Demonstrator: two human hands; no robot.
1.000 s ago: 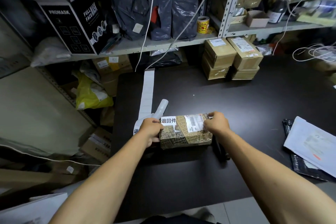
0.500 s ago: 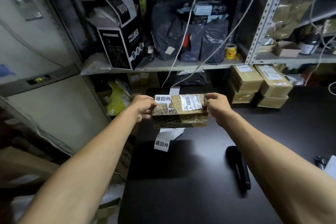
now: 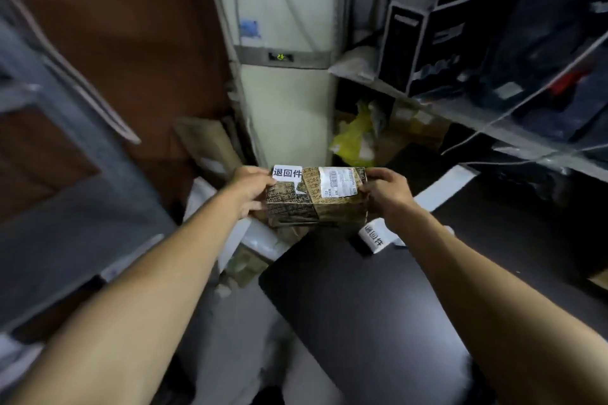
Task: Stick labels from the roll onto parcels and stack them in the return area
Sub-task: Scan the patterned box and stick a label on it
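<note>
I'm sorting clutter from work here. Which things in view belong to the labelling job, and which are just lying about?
Job:
- parcel, held by left hand and right hand
- white label stuck on parcel
- label strip on the table

Lying about:
- yellow bag
- black box on shelf

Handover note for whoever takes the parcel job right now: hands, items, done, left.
Left hand: grips the parcel's left end.
Right hand: grips its right end.
Parcel: held in the air past the dark table's left edge, white return label stuck on its top left, shipping label beside it.
Label strip: lies on the table, next label showing.
Done: this parcel is labelled.
Left: set it down in the return area, which I cannot pick out here.
</note>
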